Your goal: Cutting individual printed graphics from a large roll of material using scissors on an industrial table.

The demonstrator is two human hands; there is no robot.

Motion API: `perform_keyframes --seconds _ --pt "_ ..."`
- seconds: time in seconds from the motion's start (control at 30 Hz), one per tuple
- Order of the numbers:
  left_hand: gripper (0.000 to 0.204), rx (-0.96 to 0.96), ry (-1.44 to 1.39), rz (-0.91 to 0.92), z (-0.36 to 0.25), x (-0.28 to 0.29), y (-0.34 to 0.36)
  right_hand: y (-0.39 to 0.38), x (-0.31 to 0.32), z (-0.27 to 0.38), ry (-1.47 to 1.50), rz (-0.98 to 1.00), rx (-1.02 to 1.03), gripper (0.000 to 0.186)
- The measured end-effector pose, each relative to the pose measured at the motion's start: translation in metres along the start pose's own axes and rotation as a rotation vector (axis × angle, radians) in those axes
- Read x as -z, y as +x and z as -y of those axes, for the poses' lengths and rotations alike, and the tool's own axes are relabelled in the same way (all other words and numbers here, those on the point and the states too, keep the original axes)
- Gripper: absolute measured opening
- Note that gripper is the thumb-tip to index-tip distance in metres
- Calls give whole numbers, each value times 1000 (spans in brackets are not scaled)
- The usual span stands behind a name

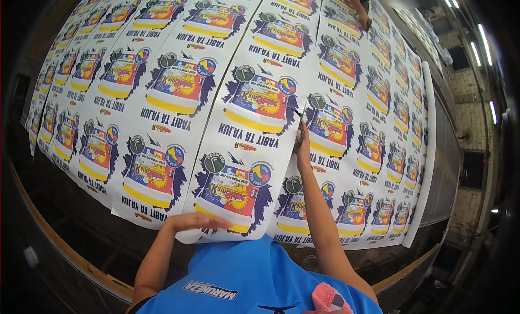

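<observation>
- Right hand (303, 149): fingers closed around dark scissors (301, 125), at the right edge of the printed strip (276, 157).
- Left hand (200, 221): fingers extended, nearly flat at the strip's near end; any grip cannot be confirmed.
- Strip location: centre of the spread, near end against the blue shirt (227, 265), right edge overlapping the neighbouring printed sheet (360, 238).
- Risk: blades could stray into printed artwork if the loose edge shifts.
- Risk: the overlap could let the scissors catch the lower layer.
- Surroundings: a co-worker's hand (363, 18) is at the far side; a white roll (428, 151) borders the right.
</observation>
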State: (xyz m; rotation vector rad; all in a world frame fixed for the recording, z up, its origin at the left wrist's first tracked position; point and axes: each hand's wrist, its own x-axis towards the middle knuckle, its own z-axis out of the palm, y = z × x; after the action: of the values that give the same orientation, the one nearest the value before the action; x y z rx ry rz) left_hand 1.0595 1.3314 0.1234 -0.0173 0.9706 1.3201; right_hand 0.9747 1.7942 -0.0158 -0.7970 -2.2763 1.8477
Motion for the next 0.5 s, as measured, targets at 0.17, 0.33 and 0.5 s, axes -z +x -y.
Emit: perform_keyframes --seconds 0.17,0.33,0.5 --pt "49 -404 415 -759 -38 44 38 12 21 -14 9 -45 39 44" --pt "62 -400 609 -1249 -33 82 61 -20 -7 44 213 49 -160 47" --pt "53 -326 598 -1076 -43 86 91 21 8 34 258 -41 -37 42"
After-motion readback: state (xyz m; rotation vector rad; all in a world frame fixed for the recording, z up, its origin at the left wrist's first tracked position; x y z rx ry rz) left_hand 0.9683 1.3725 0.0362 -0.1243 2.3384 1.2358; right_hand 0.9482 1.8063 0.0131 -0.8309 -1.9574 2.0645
